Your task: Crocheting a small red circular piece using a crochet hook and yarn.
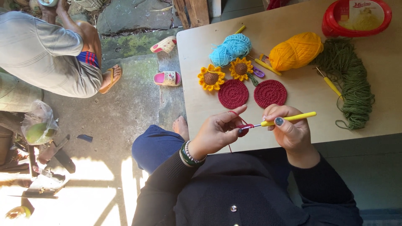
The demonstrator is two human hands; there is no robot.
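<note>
Here, right hand [289, 127] gripping yellow crochet hook [289, 118], left hand [220, 129] pinching red yarn [243, 125]

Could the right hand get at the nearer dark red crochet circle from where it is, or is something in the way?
Probably yes. The right hand sits just below the dark red circle with bare table between them, but its grip is full with the yellow crochet hook.

blue yarn ball [230, 49]; orange yarn ball [295, 51]; red tub [356, 19]; pink sandals [167, 78]
</note>
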